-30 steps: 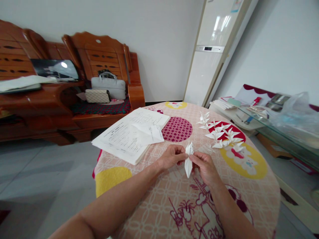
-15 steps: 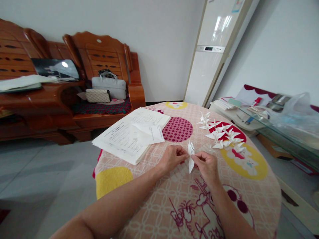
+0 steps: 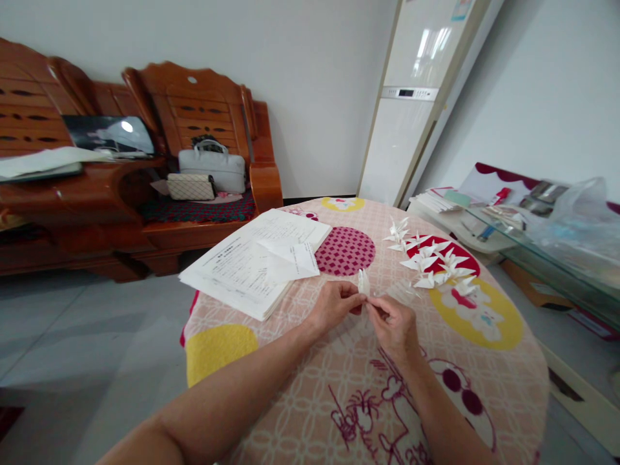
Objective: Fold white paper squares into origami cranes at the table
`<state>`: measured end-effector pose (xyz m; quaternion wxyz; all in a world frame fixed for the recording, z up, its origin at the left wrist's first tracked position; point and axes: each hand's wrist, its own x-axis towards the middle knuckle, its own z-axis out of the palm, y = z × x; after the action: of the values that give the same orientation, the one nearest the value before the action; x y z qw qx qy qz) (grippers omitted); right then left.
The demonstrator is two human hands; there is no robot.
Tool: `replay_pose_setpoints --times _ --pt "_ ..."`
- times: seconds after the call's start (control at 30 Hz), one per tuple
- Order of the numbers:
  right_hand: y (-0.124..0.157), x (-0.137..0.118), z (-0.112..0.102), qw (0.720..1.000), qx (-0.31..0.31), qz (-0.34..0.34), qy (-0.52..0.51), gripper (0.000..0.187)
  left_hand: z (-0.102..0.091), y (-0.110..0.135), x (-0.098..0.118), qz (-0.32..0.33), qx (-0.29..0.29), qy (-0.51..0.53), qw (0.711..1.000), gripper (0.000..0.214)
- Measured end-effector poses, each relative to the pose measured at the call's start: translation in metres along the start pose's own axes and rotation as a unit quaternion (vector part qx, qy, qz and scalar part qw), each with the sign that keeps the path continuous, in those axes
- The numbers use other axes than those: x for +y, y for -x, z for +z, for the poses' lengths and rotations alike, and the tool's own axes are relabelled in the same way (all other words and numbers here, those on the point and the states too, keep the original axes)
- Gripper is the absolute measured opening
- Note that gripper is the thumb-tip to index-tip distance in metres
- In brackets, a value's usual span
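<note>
A small piece of folded white paper [image 3: 363, 283] stands up between my hands, its lower part hidden by my fingertips. My left hand [image 3: 338, 303] pinches it from the left, the fingers curled. From the right, my right hand [image 3: 393, 323] grips the same paper between thumb and fingers, the two sets of fingertips touching. Several folded white paper cranes [image 3: 436, 263] lie to the right, beyond my right hand. On the left is a stack of printed sheets [image 3: 242, 265], with a loose folded paper [image 3: 305, 259] on top.
A patterned cloth covers the round table [image 3: 290, 394]. Behind it stand a wooden armchair [image 3: 194, 110] holding a grey handbag [image 3: 213, 171] and a white floor-standing unit [image 3: 402, 135]. At right, a glass-topped table [image 3: 527, 242] carries a clear plastic bag [image 3: 576, 216] and papers.
The long pointed lower end of the paper no longer hangs below my fingers; only an upright part shows above them. My right hand has shifted slightly left, closer to my left.
</note>
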<state>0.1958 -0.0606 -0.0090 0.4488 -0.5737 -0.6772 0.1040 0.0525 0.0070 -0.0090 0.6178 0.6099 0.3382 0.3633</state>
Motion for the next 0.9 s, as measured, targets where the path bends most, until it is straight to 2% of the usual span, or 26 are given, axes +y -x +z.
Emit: replay_pose_setpoints --times 0.1,0.23,0.33,0.43,0.53,0.73,0.83,0.9 --pt "0.001 0.001 -0.001 0.998 0.015 0.041 -0.044 0.019 0.0 -0.001 0.0 -0.03 0.009 0.034 0.999 0.03" --pt "0.0 0.006 -0.003 0.98 0.046 0.157 -0.116 0.021 0.0 -0.002 -0.002 -0.07 0.003 0.059 0.996 0.028" --pt "-0.002 0.01 -0.003 0.958 0.013 0.221 -0.184 0.023 -0.002 -0.002 -0.003 -0.082 -0.021 0.058 0.995 0.025" --pt "-0.003 0.013 -0.002 0.94 -0.033 0.247 -0.233 0.023 -0.005 -0.001 -0.002 -0.09 -0.051 0.048 0.993 0.023" --pt "-0.003 0.012 -0.001 0.918 -0.036 0.28 -0.279 0.023 -0.006 0.0 -0.001 -0.103 -0.072 0.033 0.991 0.022" --pt "-0.002 0.006 -0.001 0.876 -0.06 0.347 -0.328 0.025 -0.004 0.003 0.001 -0.132 -0.068 0.006 0.989 0.018" --pt "-0.002 0.007 0.0 0.869 -0.091 0.377 -0.308 0.025 -0.004 0.004 0.0 -0.173 -0.077 -0.022 0.982 0.017" --pt "-0.001 0.008 0.001 0.873 -0.105 0.379 -0.287 0.025 -0.005 0.004 -0.001 -0.187 -0.077 -0.048 0.978 0.019"
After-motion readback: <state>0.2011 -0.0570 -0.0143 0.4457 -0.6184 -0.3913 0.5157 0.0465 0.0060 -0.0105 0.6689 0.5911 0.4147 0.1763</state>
